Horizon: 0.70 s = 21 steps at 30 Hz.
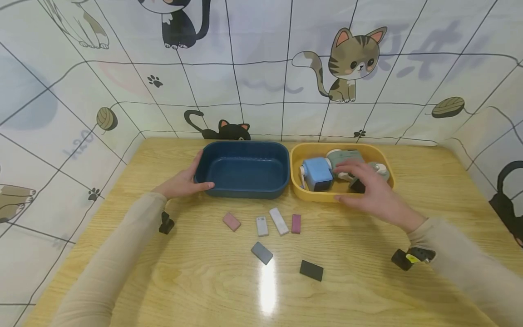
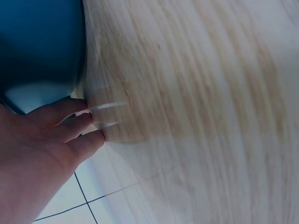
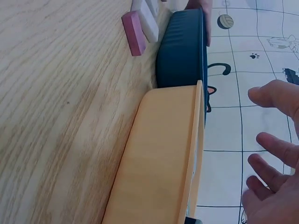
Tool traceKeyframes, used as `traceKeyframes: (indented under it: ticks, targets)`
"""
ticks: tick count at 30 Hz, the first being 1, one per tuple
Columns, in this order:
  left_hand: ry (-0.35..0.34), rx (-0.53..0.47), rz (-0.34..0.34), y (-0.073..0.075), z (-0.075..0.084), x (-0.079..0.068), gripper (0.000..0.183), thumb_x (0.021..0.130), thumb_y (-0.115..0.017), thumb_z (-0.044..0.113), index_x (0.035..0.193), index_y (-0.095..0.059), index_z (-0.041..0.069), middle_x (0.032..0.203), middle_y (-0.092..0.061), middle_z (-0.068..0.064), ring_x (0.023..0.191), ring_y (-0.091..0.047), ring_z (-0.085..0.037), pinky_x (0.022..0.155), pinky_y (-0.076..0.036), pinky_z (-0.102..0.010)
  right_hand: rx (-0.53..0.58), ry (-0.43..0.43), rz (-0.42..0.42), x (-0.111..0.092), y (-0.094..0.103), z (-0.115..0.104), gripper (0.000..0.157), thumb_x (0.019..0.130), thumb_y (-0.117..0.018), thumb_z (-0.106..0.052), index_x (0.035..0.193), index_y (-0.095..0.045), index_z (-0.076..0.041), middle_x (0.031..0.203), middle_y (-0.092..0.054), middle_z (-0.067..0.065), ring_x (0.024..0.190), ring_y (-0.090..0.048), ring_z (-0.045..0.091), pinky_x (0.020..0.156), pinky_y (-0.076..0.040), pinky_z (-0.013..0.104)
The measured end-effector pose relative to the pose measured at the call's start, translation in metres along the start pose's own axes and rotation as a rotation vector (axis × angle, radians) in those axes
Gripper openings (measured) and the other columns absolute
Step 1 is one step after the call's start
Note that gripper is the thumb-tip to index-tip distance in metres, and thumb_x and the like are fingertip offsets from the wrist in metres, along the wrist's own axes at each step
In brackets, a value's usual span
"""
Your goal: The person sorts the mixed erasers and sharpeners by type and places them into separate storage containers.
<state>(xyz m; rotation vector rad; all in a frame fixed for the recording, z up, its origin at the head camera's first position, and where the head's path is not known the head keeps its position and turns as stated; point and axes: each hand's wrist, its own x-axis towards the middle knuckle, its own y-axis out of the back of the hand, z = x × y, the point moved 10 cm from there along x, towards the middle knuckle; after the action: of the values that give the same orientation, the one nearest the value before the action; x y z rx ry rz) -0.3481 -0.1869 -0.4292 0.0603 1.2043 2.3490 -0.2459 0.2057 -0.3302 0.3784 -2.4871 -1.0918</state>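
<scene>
My left hand (image 1: 184,182) is at the left end of a dark blue plastic bin (image 1: 247,192), thumb along its front and fingers by its side. In the left wrist view, those fingers (image 2: 79,128) look fairly straight, their tips down at the tabletop beside the bin wall. Over the right half of a yellow bin (image 1: 316,196) hovers my right hand (image 1: 373,188), fingers spread and holding nothing in the right wrist view. Inside the yellow bin lie a light blue boxy object (image 1: 318,171) with a white part, and grey-green objects (image 1: 345,157) partly hidden by that hand.
In front of the bins, several small blocks lie on the wooden table (image 1: 196,281): pink (image 1: 231,221), light grey (image 1: 262,226), white (image 1: 279,221), magenta (image 1: 296,224), grey (image 1: 262,253) and black (image 1: 311,270). A cat-patterned cloth (image 1: 265,81) hangs behind and at the sides.
</scene>
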Motion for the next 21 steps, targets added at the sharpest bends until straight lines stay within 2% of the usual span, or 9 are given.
traceKeyframes:
  ticks: [5,9,12,15,21]
  targets:
    - [0.007,0.001,-0.004,0.0,-0.002,0.0,0.11,0.089,-0.065,0.048,0.151,0.022,0.025,0.158,-0.002,-0.023,0.134,-0.028,-0.049,0.109,-0.023,-0.056,0.006,0.077,-0.016,-0.003,-0.009,-0.009,0.052,0.08,-0.079,-0.008,0.127,-0.059,-0.008,0.132,-0.051,0.011,0.119,-0.049,0.031,0.093,-0.042,0.048]
    - [0.004,-0.005,-0.004,0.0,-0.001,0.0,0.11,0.089,-0.065,0.048,0.151,0.022,0.024,0.158,-0.002,-0.022,0.135,-0.028,-0.049,0.109,-0.023,-0.056,0.088,0.112,-0.045,-0.006,-0.017,-0.013,0.051,0.079,-0.079,-0.003,0.126,-0.058,-0.005,0.127,-0.054,0.008,0.114,-0.053,0.026,0.092,-0.047,0.035]
    - [0.007,-0.008,-0.001,0.0,0.0,0.0,0.11,0.089,-0.065,0.048,0.151,0.022,0.025,0.158,-0.003,-0.022,0.134,-0.029,-0.049,0.109,-0.024,-0.056,0.167,0.131,-0.076,-0.008,-0.025,-0.016,0.049,0.079,-0.078,0.001,0.124,-0.058,-0.003,0.12,-0.057,0.009,0.11,-0.054,0.026,0.091,-0.049,0.035]
    - [0.009,-0.008,0.003,0.0,-0.001,0.0,0.109,0.089,-0.065,0.048,0.152,0.022,0.026,0.158,-0.003,-0.022,0.134,-0.029,-0.048,0.108,-0.024,-0.056,0.2,0.137,-0.102,-0.009,-0.033,-0.017,0.048,0.079,-0.078,0.001,0.122,-0.059,-0.002,0.115,-0.058,0.009,0.106,-0.055,0.026,0.088,-0.05,0.036]
    - [0.009,-0.01,0.011,0.0,-0.002,0.0,0.109,0.088,-0.066,0.049,0.152,0.02,0.029,0.157,-0.006,-0.024,0.133,-0.031,-0.049,0.107,-0.025,-0.057,0.2,0.153,-0.133,-0.011,-0.049,-0.014,0.046,0.077,-0.078,0.002,0.119,-0.06,-0.003,0.114,-0.06,0.01,0.103,-0.057,0.026,0.085,-0.051,0.039]
